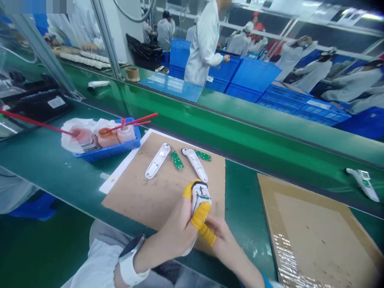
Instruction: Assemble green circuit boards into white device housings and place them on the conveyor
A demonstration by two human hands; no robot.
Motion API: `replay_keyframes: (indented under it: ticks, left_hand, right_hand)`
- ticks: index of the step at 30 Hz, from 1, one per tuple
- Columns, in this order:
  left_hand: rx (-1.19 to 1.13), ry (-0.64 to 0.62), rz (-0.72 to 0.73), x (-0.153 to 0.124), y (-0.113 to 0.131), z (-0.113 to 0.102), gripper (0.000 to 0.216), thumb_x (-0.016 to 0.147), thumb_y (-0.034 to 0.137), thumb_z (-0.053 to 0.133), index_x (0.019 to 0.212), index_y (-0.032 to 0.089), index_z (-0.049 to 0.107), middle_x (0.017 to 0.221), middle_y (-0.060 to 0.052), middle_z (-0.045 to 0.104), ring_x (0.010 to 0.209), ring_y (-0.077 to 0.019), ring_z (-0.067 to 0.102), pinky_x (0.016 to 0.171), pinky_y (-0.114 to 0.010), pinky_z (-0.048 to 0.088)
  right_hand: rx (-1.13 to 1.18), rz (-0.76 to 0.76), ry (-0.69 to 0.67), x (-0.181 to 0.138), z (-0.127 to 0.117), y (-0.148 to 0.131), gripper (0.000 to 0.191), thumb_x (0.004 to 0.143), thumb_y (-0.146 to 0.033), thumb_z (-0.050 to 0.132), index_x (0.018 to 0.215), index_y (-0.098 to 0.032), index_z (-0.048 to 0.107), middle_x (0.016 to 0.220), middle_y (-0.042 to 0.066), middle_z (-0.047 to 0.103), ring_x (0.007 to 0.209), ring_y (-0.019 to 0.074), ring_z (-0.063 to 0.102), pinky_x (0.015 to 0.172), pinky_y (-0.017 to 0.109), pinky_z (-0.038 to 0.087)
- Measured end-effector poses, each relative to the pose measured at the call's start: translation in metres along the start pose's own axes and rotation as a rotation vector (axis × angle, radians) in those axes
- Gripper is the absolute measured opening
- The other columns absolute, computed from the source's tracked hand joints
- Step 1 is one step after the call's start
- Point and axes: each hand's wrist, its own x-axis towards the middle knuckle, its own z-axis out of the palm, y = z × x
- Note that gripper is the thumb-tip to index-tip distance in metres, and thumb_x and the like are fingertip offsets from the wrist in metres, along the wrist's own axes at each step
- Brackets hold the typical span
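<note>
Over the brown cardboard sheet (168,192), my left hand (183,224) wraps round a white handheld device (201,193) with a dark rim at its top and its inner parts showing. Yellow finger cots cover some of my fingertips. My right hand (223,236) is closed at the lower end of the same device, whose lower part is hidden by the hands. Just beyond lie a white elongated housing half (158,161) with a green circuit board (176,160) beside it, and another white housing (196,165) with its own green board (204,155).
To the left, a blue tray (108,150) holds jars with red sticks. A taped cardboard piece (315,232) lies to the right. On the green conveyor belt (234,140) rest a white device (363,184) and another white piece (100,84). People in white coats and blue crates (255,76) are beyond.
</note>
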Motion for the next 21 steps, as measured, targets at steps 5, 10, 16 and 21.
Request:
replay_keyframes:
  ticks: [5,10,16,21]
  left_hand:
    - [0.386,0.059,-0.121,0.064,-0.01,-0.029,0.046,0.09,0.046,0.028,0.113,0.016,0.053,0.112,-0.015,0.066,0.108,-0.0263,0.059,0.091,-0.038,0.044]
    - [0.53,0.062,-0.224,0.124,-0.005,-0.044,0.022,0.08,0.026,0.041,0.067,0.017,0.056,0.053,-0.005,0.064,0.048,-0.0202,0.06,0.058,-0.033,0.045]
    - [0.577,0.11,-0.248,0.155,0.001,-0.036,0.03,0.082,0.027,0.051,0.054,0.019,0.048,0.039,0.007,0.045,0.048,-0.0141,0.054,0.065,-0.032,0.046]
    - [0.357,0.173,-0.204,0.145,-0.002,-0.039,0.02,0.078,0.021,0.048,0.058,0.02,0.047,0.062,-0.004,0.063,0.077,-0.0223,0.065,0.075,-0.035,0.047]
  right_hand:
    - [-0.122,0.098,0.113,0.097,-0.088,0.008,0.039,0.071,-0.05,0.074,0.087,-0.015,0.066,0.079,0.005,0.068,0.071,0.0162,0.063,0.062,0.027,0.053]
    - [-0.27,0.231,0.356,0.222,-0.16,0.02,0.023,0.092,-0.033,0.055,0.103,-0.013,0.057,0.086,0.001,0.061,0.066,0.0099,0.058,0.059,0.025,0.052]
    - [-0.395,0.303,0.459,0.286,-0.178,0.03,0.025,0.091,-0.034,0.056,0.105,-0.013,0.058,0.097,0.004,0.061,0.079,0.0135,0.061,0.068,0.03,0.054]
    - [-0.531,0.305,0.553,0.28,-0.181,0.017,0.027,0.092,-0.034,0.054,0.112,-0.016,0.055,0.112,0.007,0.058,0.094,0.0178,0.06,0.08,0.037,0.053]
